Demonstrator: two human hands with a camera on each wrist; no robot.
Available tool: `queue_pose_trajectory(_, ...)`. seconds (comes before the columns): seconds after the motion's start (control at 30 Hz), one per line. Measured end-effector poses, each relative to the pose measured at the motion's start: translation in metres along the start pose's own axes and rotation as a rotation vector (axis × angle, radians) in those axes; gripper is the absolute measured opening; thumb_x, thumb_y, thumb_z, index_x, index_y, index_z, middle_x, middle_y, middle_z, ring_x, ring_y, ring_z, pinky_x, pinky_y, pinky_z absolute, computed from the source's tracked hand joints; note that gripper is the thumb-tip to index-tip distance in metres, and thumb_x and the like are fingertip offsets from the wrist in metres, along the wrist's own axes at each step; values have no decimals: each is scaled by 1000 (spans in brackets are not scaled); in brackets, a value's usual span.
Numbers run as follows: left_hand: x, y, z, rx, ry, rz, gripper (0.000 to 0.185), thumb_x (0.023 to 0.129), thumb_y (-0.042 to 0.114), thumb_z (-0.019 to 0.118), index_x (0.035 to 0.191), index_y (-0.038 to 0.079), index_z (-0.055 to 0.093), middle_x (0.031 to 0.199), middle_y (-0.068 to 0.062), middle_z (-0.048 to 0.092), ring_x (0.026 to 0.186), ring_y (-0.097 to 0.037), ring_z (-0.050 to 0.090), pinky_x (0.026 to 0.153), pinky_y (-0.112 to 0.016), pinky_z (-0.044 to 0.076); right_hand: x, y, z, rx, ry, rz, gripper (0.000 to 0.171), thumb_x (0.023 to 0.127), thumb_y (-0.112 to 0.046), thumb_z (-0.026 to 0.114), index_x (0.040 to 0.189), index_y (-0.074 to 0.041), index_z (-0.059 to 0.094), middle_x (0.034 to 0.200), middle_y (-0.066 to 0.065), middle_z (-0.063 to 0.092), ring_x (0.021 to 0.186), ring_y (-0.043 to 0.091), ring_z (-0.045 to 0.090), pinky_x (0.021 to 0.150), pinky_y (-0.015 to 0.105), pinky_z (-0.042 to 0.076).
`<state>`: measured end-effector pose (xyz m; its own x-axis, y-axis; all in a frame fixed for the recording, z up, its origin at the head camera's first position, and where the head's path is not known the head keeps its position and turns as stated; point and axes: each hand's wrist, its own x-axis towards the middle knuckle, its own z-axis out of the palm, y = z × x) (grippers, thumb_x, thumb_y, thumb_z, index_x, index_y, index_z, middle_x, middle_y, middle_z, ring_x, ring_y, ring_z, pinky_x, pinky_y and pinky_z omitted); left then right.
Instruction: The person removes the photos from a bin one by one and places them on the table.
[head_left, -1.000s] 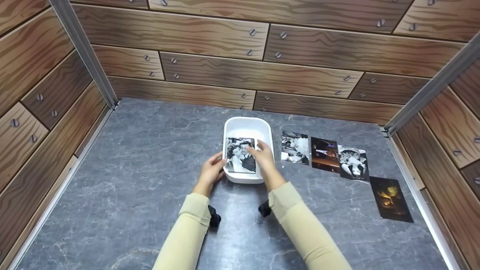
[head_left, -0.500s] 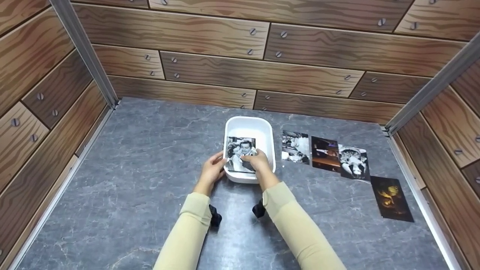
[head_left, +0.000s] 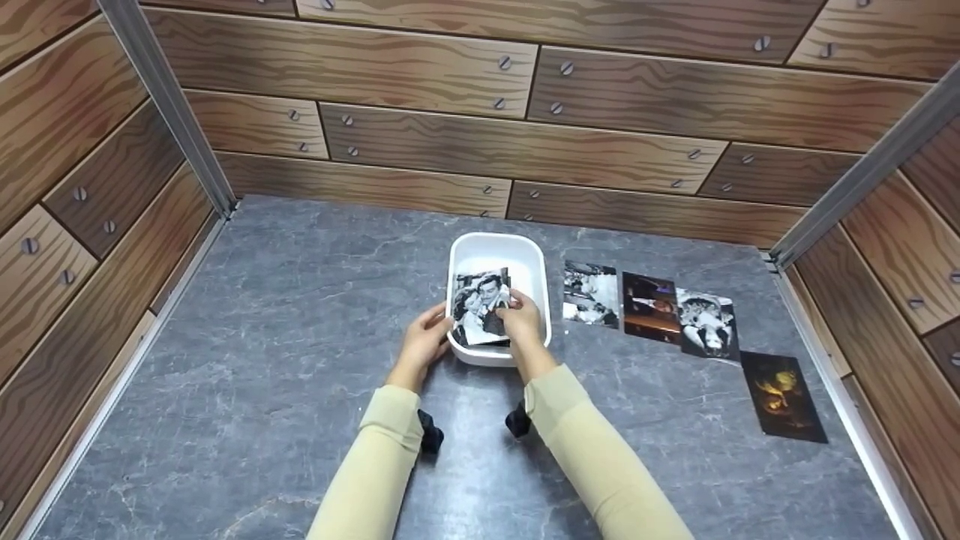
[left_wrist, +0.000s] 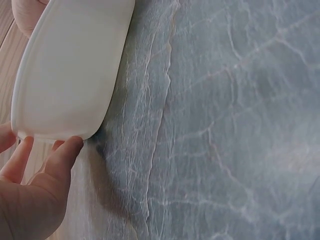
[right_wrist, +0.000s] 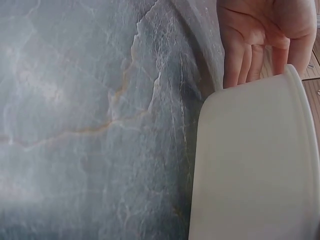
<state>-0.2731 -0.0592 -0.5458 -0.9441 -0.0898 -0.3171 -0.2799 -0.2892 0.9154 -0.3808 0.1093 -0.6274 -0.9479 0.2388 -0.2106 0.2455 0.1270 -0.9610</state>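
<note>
Clearly, the thing in hand is a thin one: the top photograph (head_left: 478,307), a black-and-white print lying toward 8 o'clock inside the white tray (head_left: 487,360), slightly askew over what looks like another print (head_left: 460,337). The right hand (head_left: 523,319) holds it by its 3 o'clock edge in a narrow pinch, thumb over the face; the fingertips underneath are hidden. The left hand (head_left: 421,341) touches the tray at 8 o'clock, its fingers loosely spread and nearly straight against the outer wall. I would expect the print to weigh almost nothing, springy enough to bow but easy to crease, with a slick, smudge-prone surface that could cling to its neighbour. The edge or a corner is the sensible place to take it, lightly, with a fingertip slipped beneath rather than pressure on the picture. The nearest loose print (head_left: 591,295), at 3 o'clock of the tray, lies flat on the grey tabletop (head_left: 300,337), probably harder to get a nail under.
</note>
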Motion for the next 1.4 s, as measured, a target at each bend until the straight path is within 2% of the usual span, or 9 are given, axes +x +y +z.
queue_pose_trajectory(0.07,0,-1,0,-3,-6,3,44,97,3,51,141,-1,45,140,-29,47,113,-28,58,97,-38,53,22,22,5,15,-4,-12,47,79,-1,66,126,0,60,98,6,61,87,14,57,73,23,52)
queue_pose_trajectory(0.17,1,-2,-1,-7,-7,-2,44,97,3,51,141,-1,45,140,-28,47,113,-28,58,97,-37,53,11,9,2,28,-51,32,43,84,-6,66,127,-2,60,110,9,63,99,17,58,86,28,52)
queue_pose_trajectory(0.3,1,-2,-1,0,5,-10,44,97,4,53,140,0,48,139,-27,49,107,-24,60,94,-35,55,-10,-16,-10,114,-63,27,38,85,-6,67,123,-7,62,105,10,62,96,20,59,85,32,53)
queue_pose_trajectory(0.43,2,-2,0,5,15,-8,44,96,4,54,139,0,49,138,-26,51,106,-24,60,95,-37,54,-8,-21,-27,266,-49,-117,30,77,-8,73,106,-11,67,87,4,60,78,13,58,71,22,51)
queue_pose_trajectory(0.6,1,-2,-1,8,7,-8,45,96,4,53,141,0,46,140,-27,48,119,-35,57,100,-41,51,-64,-83,-63,341,-42,-85,39,87,2,60,125,8,54,103,11,61,83,13,58,78,26,54)
queue_pose_trajectory(0.7,1,-3,-1,5,-4,0,45,97,4,52,141,-1,45,141,-28,47,122,-38,55,100,-42,51,-86,-102,-89,366,-17,-52,37,89,8,55,125,14,51,97,5,62,77,8,58,72,20,53)
queue_pose_trajectory(0.9,1,-3,0,8,0,-11,45,97,5,53,141,0,46,142,-27,47,122,-37,55,99,-41,52,-92,-88,-141,460,86,-19,34,87,9,52,120,14,52,80,-7,59,73,3,56,68,14,50)
queue_pose_trajectory(1.03,1,0,0,3,9,-8,45,97,5,54,141,-1,46,141,-28,47,122,-38,55,99,-41,52,-98,-73,-169,478,69,-2,31,89,8,49,120,10,51,79,-7,61,72,4,58,66,16,51)
queue_pose_trajectory(1.4,1,0,1,-11,-8,-11,45,98,4,52,142,0,45,142,-28,46,123,-38,53,101,-42,51,-106,-26,-201,248,-54,94,28,89,9,51,117,9,50,73,-10,60,67,-1,57,66,12,50)
